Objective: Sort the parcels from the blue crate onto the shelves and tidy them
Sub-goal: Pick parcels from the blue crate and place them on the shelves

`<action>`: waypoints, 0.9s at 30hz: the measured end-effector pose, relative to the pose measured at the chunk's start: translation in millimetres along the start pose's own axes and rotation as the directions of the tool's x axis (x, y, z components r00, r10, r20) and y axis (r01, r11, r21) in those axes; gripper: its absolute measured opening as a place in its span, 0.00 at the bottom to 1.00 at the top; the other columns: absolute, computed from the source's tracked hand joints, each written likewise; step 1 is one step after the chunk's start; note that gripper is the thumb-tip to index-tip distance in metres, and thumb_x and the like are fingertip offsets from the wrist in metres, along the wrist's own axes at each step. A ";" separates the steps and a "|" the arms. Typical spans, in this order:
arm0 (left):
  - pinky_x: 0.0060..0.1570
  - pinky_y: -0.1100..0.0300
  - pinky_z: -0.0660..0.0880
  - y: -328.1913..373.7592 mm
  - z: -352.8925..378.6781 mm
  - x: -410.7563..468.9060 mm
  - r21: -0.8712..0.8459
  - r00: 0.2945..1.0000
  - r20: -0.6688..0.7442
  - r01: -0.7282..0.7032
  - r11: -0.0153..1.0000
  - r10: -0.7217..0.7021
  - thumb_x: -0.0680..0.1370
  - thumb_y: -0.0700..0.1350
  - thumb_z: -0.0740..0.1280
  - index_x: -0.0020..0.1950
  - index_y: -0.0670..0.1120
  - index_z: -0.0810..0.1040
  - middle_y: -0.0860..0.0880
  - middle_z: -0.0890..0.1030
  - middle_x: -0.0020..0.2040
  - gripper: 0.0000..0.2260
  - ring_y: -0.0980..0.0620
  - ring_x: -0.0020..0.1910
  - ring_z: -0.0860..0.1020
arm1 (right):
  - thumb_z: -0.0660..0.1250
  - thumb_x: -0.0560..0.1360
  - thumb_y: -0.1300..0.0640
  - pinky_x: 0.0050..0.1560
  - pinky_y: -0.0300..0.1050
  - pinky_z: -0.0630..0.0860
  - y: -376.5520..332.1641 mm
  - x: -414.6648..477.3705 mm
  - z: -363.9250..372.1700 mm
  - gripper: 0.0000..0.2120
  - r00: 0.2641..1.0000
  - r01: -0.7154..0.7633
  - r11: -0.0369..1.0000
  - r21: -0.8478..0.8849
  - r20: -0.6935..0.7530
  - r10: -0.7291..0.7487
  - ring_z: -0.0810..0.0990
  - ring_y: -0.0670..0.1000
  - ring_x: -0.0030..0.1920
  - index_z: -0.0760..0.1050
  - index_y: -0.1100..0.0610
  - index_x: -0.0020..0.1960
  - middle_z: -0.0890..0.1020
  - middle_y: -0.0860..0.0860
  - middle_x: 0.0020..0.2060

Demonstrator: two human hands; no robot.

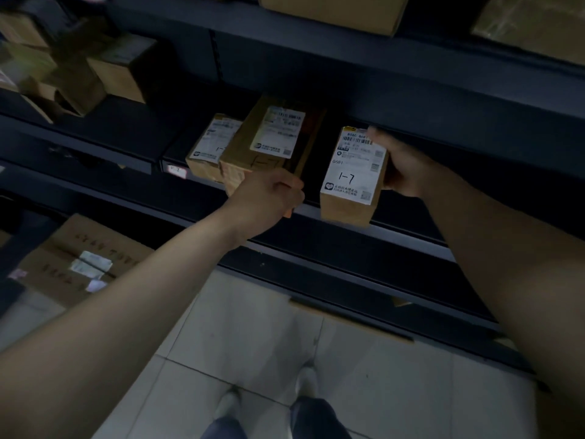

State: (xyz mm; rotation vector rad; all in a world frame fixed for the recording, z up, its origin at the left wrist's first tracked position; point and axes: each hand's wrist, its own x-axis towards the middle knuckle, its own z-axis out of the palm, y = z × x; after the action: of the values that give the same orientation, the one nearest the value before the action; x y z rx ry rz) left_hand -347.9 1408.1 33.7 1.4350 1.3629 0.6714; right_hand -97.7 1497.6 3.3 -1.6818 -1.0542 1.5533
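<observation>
My right hand (408,166) grips a small cardboard parcel (351,182) with a white label marked "1-7", holding it upright over the front edge of the dark shelf (395,239). My left hand (269,201) holds the lower front corner of a larger tilted cardboard parcel (262,150), also marked "1-7", which stands on the same shelf. Behind and left of it sits a third labelled parcel (209,147). A small shelf tag (177,171) reads "1-7". The blue crate is out of view.
More cardboard boxes stand on the shelf at upper left (117,71) and on the top shelf (332,11). A large printed carton (82,261) lies on the lowest level at left. Pale floor tiles (253,343) and my shoes are below.
</observation>
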 end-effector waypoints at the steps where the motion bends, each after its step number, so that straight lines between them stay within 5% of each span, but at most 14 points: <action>1: 0.37 0.75 0.70 1.9 3.9 3.0 0.013 1.000 -0.010 -0.015 1.000 0.015 0.78 0.41 0.64 0.56 0.44 0.77 0.46 0.79 0.47 0.08 0.58 0.41 0.75 | 0.67 0.72 0.34 0.65 0.58 0.71 1.5 7.1 -2.2 0.24 1.000 -0.003 1.000 0.001 0.010 0.003 0.81 0.54 0.58 0.79 0.51 0.58 0.84 0.52 0.54; 11: 0.50 0.64 0.76 5.3 33.7 22.3 0.180 0.988 -0.013 -0.148 0.972 0.153 0.78 0.41 0.65 0.59 0.44 0.76 0.48 0.78 0.48 0.11 0.56 0.45 0.77 | 0.65 0.73 0.34 0.58 0.52 0.75 20.7 53.1 -17.5 0.19 0.999 -0.028 0.999 -0.030 0.033 0.029 0.81 0.53 0.53 0.79 0.50 0.48 0.84 0.50 0.47; 13: 0.47 0.71 0.73 3.8 34.6 22.0 0.266 0.975 -0.001 -0.213 0.940 0.221 0.78 0.41 0.65 0.60 0.44 0.76 0.49 0.78 0.49 0.11 0.58 0.44 0.75 | 0.65 0.73 0.34 0.59 0.52 0.75 24.5 59.9 -20.8 0.19 0.999 -0.041 0.999 -0.032 0.024 0.041 0.80 0.53 0.53 0.79 0.50 0.47 0.83 0.51 0.47; 15: 0.44 0.74 0.70 4.2 34.2 20.5 0.454 0.935 0.024 -0.324 0.830 0.353 0.78 0.42 0.64 0.60 0.43 0.76 0.49 0.76 0.50 0.11 0.59 0.43 0.73 | 0.65 0.73 0.34 0.59 0.52 0.75 26.7 66.6 -24.2 0.19 0.999 -0.050 0.998 -0.024 0.019 0.051 0.80 0.53 0.54 0.79 0.50 0.48 0.82 0.51 0.48; 17: 0.44 0.61 0.74 4.9 33.2 22.1 0.671 0.864 0.119 -0.433 0.601 0.490 0.78 0.44 0.60 0.57 0.40 0.77 0.45 0.77 0.48 0.13 0.51 0.43 0.75 | 0.65 0.73 0.34 0.58 0.52 0.75 28.0 72.9 -26.9 0.20 0.998 -0.053 0.999 -0.007 0.018 0.053 0.80 0.53 0.54 0.79 0.50 0.50 0.82 0.51 0.49; 20: 0.40 0.52 0.75 4.5 32.5 26.2 0.833 0.821 0.275 -0.464 0.303 0.501 0.74 0.44 0.55 0.52 0.37 0.79 0.41 0.78 0.44 0.17 0.42 0.39 0.76 | 0.64 0.74 0.34 0.57 0.51 0.75 27.8 79.4 -26.9 0.20 0.998 -0.049 0.999 0.015 0.029 0.048 0.79 0.52 0.54 0.78 0.50 0.51 0.82 0.51 0.49; 27: 0.39 0.54 0.75 9.4 38.1 29.3 0.836 0.825 0.377 -0.499 0.229 0.422 0.73 0.46 0.53 0.51 0.38 0.80 0.41 0.79 0.43 0.19 0.43 0.38 0.77 | 0.63 0.75 0.35 0.56 0.50 0.75 22.8 88.1 -24.1 0.18 0.999 -0.034 0.999 -0.008 0.020 0.034 0.79 0.51 0.51 0.78 0.49 0.49 0.81 0.50 0.47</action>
State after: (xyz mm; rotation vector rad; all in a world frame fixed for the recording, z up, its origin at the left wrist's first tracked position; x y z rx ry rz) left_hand -304.0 1426.4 22.3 2.8634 1.2560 0.1123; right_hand -71.1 1564.5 -57.5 -1.7006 -1.0479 1.5921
